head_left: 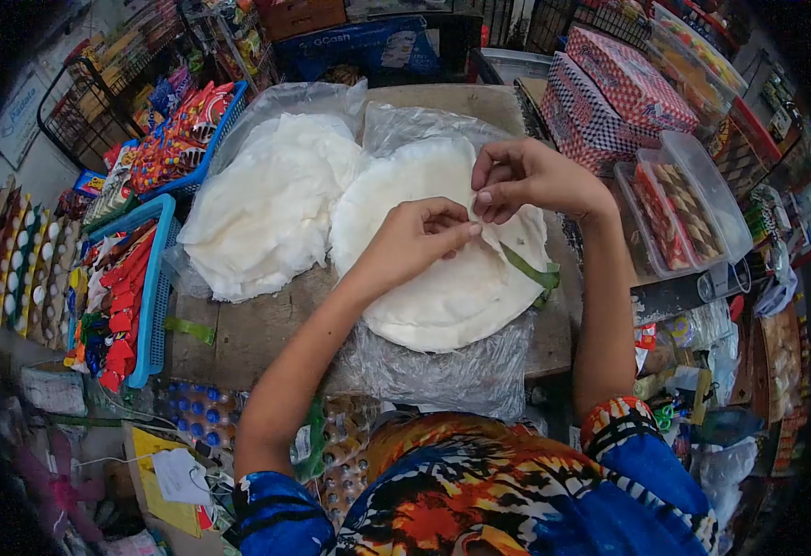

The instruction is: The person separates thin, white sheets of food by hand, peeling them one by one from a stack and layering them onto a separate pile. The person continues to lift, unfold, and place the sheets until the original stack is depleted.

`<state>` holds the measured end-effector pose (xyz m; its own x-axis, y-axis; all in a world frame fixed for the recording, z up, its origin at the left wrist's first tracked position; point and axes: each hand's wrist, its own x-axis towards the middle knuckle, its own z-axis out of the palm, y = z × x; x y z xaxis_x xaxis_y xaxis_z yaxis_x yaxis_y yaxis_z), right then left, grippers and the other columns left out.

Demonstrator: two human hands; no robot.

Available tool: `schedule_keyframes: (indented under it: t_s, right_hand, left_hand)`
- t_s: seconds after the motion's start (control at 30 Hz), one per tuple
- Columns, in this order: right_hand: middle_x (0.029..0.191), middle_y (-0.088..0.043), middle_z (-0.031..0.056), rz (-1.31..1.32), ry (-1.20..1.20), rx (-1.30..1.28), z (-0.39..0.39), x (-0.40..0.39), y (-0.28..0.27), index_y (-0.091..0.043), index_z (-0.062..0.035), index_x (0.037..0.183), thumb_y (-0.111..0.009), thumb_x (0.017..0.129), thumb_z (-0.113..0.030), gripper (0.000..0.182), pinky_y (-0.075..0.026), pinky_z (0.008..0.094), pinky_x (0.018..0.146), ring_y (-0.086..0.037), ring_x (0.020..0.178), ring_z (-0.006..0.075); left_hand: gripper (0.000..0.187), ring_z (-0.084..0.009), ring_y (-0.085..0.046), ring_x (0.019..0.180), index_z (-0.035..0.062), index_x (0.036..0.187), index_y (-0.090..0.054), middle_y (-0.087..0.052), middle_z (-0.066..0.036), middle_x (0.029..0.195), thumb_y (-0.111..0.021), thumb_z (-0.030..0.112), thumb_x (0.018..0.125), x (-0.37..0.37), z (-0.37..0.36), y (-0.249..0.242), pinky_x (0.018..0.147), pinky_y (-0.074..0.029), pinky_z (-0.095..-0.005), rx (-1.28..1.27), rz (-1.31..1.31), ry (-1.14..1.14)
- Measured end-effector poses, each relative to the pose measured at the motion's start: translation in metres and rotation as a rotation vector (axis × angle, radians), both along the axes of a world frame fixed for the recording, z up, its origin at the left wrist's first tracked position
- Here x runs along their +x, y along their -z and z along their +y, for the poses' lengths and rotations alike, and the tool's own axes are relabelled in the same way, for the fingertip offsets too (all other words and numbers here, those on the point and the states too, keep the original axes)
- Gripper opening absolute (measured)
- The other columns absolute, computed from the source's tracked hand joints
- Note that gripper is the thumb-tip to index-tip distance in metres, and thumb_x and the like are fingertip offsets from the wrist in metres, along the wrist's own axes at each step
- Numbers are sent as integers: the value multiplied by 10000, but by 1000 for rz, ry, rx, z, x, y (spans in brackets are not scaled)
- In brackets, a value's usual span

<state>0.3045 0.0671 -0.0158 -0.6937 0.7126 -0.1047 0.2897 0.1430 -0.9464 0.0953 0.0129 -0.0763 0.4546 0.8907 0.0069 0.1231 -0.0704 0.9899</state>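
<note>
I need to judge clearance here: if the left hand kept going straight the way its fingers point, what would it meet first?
The left hand points up and right, toward the right hand. Its fingertips almost touch the right hand's fingers above the round white stack, so those likely come first, though depth is hard to judge.

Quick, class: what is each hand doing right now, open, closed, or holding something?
Left hand: fingers pinched shut on the edge of the white round sheet.
Right hand: fingers pinched shut on the same sheet's edge.
</note>
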Motion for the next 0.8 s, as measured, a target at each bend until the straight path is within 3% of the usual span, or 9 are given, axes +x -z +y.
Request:
schedule_keyframes:
  t_s: [0.23,0.37,0.4,0.63,0.8]
  right_hand:
    - [757,-648,67,88,-5,51,-6,-7,-3,-571,14,887,-650,860,-143,178,-539,240,598,-640,673,122]
    - [712,-637,36,-235,-65,117,-13,-11,-13,-612,1,834,-639,878,-238,245,-511,224,560,-625,650,97]
    - [710,-638,25,-324,-93,120,-14,-12,-13,-628,-9,833,-629,887,-251,248,-504,212,563,-622,659,82]
    - [670,-633,52,-242,-21,56,-14,-12,-11,-627,23,785,-612,892,-322,362,-510,234,525,-618,572,112]
    - [735,-658,77,-225,-36,51,-14,-9,-12,-635,32,896,-568,911,-261,301,-548,241,572,-657,656,129]
  left_hand:
    - [249,-109,-613,716,-11,904,-621,-635,-53,807,-633,238,891,-4,4,2,664,-520,-236,-73,-122,-83]
    - [242,-108,-623,734,-5,900,-623,-632,-50,806,-624,237,897,-8,4,-1,652,-531,-232,-90,-216,-149]
    - [235,-109,-625,737,-4,911,-627,-634,-50,813,-616,230,903,-8,3,-3,658,-534,-230,-106,-219,-139]
    - [195,-129,-627,812,-9,1004,-622,-634,-72,940,-589,162,915,-5,-1,-8,721,-554,-258,-68,-338,-50]
    - [197,-127,-617,864,-7,1039,-603,-626,-72,983,-623,113,885,-5,-1,-5,745,-551,-269,1,-327,-37]
